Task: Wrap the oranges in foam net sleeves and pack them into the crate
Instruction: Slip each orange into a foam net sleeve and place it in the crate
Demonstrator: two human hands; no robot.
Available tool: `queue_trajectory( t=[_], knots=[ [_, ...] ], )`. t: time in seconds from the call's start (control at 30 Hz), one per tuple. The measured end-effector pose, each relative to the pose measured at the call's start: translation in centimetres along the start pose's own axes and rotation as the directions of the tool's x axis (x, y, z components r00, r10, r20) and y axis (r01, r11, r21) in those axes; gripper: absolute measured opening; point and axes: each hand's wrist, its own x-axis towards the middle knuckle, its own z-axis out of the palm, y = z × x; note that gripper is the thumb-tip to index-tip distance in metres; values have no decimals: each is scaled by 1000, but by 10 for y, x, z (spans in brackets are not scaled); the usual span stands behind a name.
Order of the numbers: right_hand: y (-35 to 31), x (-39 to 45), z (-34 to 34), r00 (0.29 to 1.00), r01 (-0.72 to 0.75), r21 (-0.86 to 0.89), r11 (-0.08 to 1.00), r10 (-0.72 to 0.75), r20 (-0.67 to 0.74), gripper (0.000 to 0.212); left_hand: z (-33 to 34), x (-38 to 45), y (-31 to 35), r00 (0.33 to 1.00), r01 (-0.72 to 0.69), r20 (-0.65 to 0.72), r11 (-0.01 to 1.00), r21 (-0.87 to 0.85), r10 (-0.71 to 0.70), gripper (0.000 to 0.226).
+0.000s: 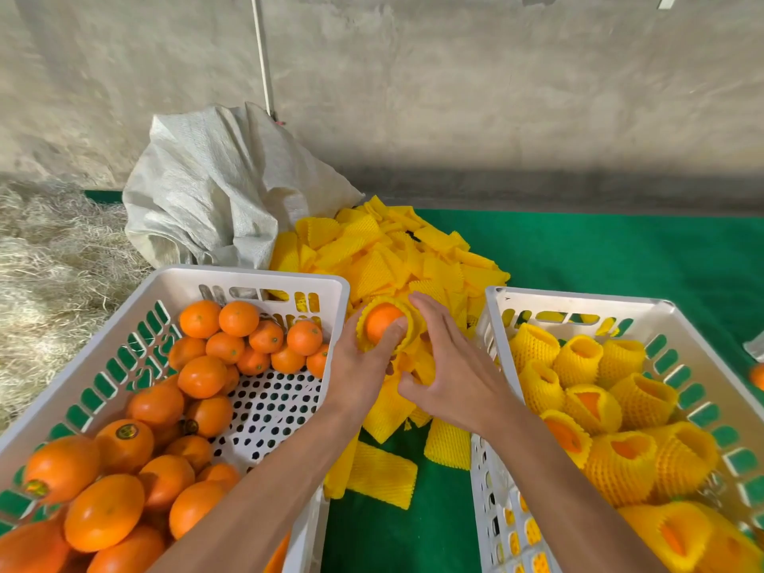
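Fingers [395, 330] of the left hand [361, 366] curled round an orange [382, 322] half-sunk in a yellow foam net sleeve [407, 330], thumb side pressed on the bare fruit, sleeve rim ruffled around it. Held above the gap between two crates, just over the sleeve pile. Right hand [450, 374] beside it, fingers spread and lightly bent, fingertips touching the sleeve's far edge; whether pinching the foam or only resting on it, hard to tell from this angle.

Below and behind both hands, a heap of flat yellow sleeves [392, 250] on green matting [620, 258], a few loose ones lying nearer between the crates. To the left, a white slotted crate [248, 279] holding bare oranges [202, 376], piled toward its near and left sides, perforated bottom showing at the right. To the right, a second white crate [578, 299] packed with wrapped oranges [591, 403], open sleeve ends facing up and orange skin showing inside several. One more orange [758, 376] at the far right edge of the matting. Crumpled white woven sack [215, 188] behind the left crate, straw [49, 250] on the floor to its left, rough plaster wall [454, 76] at the back.
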Motion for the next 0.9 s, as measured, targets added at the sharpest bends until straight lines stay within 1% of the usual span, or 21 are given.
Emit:
queue_trajectory(
  t=[0.07,0.1,0.2,0.3,0.37,0.4,0.47,0.53,0.57,0.63,0.73,0.83,0.9],
  knots=[
    [0,1,3,999,-17,-2,1000,17,44,105,3,-4,1,998,5,55,999,37,-7,64],
    [1,3,3,999,-45,11,999,44,25,106,3,-6,2,997,17,72,998,58,-21,69],
    [5,5,-1,987,-134,26,991,135,-91,97,3,-6,2,992,38,115,995,94,-49,71],
    [7,2,-8,967,-119,30,992,123,-225,85,3,-4,9,992,56,111,998,-4,-56,70],
    [5,-1,-18,943,-155,60,986,166,-288,82,4,0,11,991,79,109,995,-59,-73,72],
    [4,-3,-26,928,-177,97,979,199,-315,83,3,2,11,992,82,100,994,-68,-75,68],
    [4,-8,-47,898,-204,196,959,263,-352,81,3,2,9,993,82,93,996,-37,-78,59],
    [7,-20,-68,870,-234,251,939,318,-377,73,5,2,7,990,98,103,995,34,-101,56],
    [10,-29,-78,856,-255,239,937,334,-394,69,5,2,6,987,111,108,992,65,-117,55],
    [20,-52,-92,831,-323,158,933,360,-424,68,3,6,0,982,131,122,987,93,-142,55],
    [40,-88,-99,810,-453,44,890,432,-397,73,0,11,-5,975,171,128,983,70,-179,57],
    [61,-125,-92,792,-578,-34,816,550,-265,91,0,11,-6,970,207,116,977,53,-212,53],
    [70,-146,-86,790,-611,-116,783,594,-153,102,1,10,-7,967,219,114,973,68,-226,50]
  ],
)
